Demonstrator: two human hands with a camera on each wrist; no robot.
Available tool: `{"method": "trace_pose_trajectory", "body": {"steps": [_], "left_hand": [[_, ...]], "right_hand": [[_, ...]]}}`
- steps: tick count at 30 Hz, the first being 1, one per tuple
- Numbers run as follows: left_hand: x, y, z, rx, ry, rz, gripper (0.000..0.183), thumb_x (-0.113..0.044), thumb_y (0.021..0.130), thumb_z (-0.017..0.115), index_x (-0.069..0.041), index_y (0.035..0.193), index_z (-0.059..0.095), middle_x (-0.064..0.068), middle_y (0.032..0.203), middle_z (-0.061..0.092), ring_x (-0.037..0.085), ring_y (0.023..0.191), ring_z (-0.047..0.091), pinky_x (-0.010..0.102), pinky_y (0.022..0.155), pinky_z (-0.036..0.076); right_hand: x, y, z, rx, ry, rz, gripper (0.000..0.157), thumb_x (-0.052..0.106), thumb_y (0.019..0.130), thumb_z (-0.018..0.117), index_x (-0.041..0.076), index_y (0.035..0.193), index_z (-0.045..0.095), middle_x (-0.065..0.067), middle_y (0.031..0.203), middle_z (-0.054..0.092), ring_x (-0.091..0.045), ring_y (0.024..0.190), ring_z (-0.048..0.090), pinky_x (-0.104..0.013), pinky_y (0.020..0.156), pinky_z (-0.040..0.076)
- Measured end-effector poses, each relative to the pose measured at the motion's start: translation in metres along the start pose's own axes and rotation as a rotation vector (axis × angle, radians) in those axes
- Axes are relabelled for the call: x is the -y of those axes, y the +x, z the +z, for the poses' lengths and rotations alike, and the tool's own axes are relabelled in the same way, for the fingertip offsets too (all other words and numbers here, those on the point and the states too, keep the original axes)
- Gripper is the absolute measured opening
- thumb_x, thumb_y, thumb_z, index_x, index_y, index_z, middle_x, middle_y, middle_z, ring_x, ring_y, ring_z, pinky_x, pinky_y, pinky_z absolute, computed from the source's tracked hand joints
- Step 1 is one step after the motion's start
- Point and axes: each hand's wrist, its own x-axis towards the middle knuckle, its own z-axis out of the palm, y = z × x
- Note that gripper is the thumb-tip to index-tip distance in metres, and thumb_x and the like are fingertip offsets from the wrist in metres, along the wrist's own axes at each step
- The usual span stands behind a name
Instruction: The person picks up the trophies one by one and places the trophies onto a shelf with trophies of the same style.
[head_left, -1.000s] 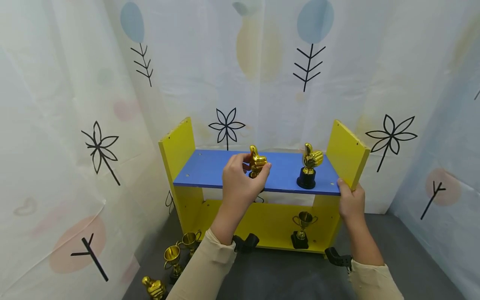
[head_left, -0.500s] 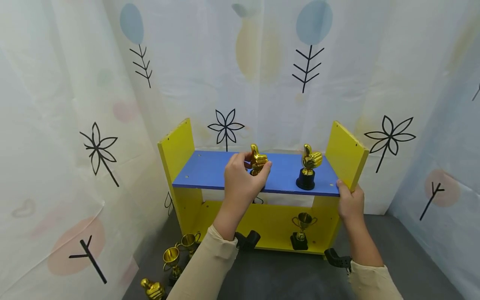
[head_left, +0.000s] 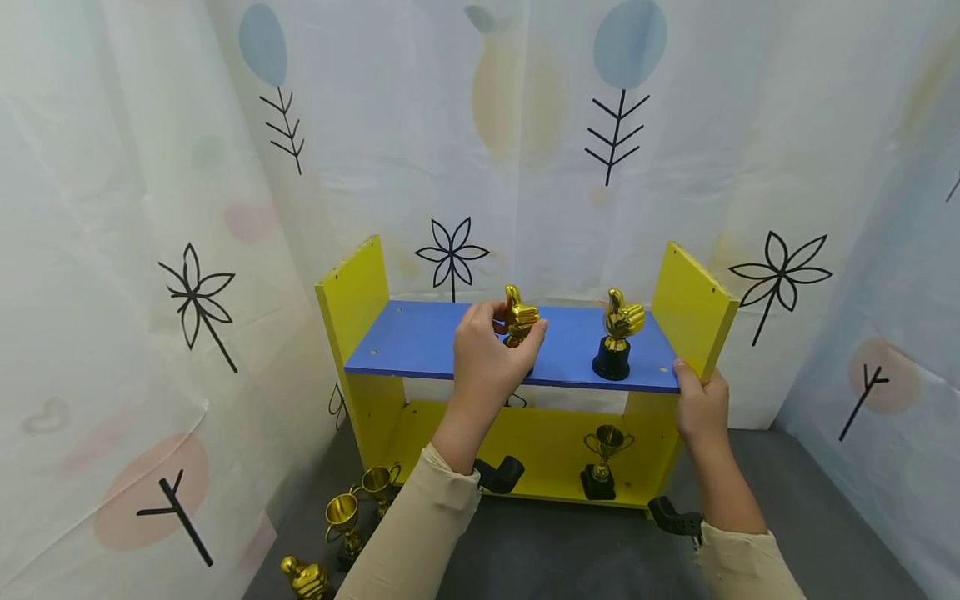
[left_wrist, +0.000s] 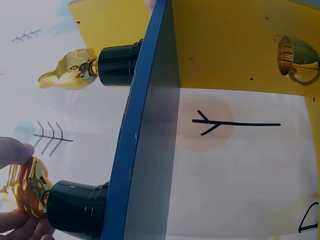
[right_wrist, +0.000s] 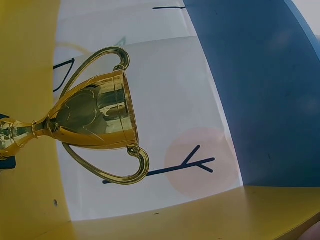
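- Your left hand [head_left: 491, 350] pinches the gold fist of the thumbs-up trophy [head_left: 523, 317] between thumb and fingers, mid-frame in the head view.
- That trophy stands upright over the blue shelf [head_left: 412, 333]; its black base [left_wrist: 75, 206], lower left in the left wrist view, appears to meet the board.
- Let the base sit flat, away from the front edge, before you loosen your fingers; the top looks slim enough to tip if nudged.
- Your right hand [head_left: 703, 408] grips the yellow side panel [head_left: 693, 308], right of centre; light, steady pressure there should stop wobble.
- Match the neighbouring thumbs-up trophy [head_left: 617, 340], to the right on the same board, for facing and depth.
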Motion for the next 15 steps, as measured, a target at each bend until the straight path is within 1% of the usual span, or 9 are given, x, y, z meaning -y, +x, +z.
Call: {"method": "trace_pose_trajectory", "body": {"steps": [6, 12, 15], "left_hand": [[-0.0007, 0.0002, 0.0003, 0.007, -0.011, -0.01, 0.044, -0.037, 0.089, 0.087, -0.003, 0.112, 0.071, 0.01, 0.103, 0.068, 0.024, 0.092, 0.065, 0.032, 0.073, 0.06], [-0.0003, 0.0009, 0.0015, 0.005, -0.011, -0.012, 0.044, -0.037, 0.089, 0.087, -0.003, 0.111, 0.072, 0.01, 0.102, 0.068, 0.025, 0.092, 0.065, 0.034, 0.075, 0.059], [0.0003, 0.0008, 0.0024, 0.008, -0.015, -0.011, 0.043, -0.037, 0.089, 0.087, -0.003, 0.11, 0.072, 0.01, 0.101, 0.067, 0.025, 0.092, 0.065, 0.034, 0.075, 0.059]], "right_hand": [[0.0002, -0.0002, 0.0001, 0.001, 0.003, -0.001, 0.054, 0.042, 0.111, 0.041, -0.002, 0.14, 0.053, -0.02, 0.133, 0.059, -0.019, 0.102, 0.055, -0.032, 0.089, 0.044], [0.0013, -0.0001, 0.0005, 0.0, 0.008, -0.006, 0.053, 0.042, 0.111, 0.042, -0.002, 0.137, 0.054, -0.019, 0.13, 0.06, -0.016, 0.099, 0.056, -0.03, 0.088, 0.044], [0.0013, -0.0004, 0.0004, -0.002, 0.009, -0.003, 0.053, 0.042, 0.111, 0.042, -0.002, 0.137, 0.054, -0.019, 0.13, 0.06, -0.017, 0.099, 0.056, -0.03, 0.088, 0.044]]}}
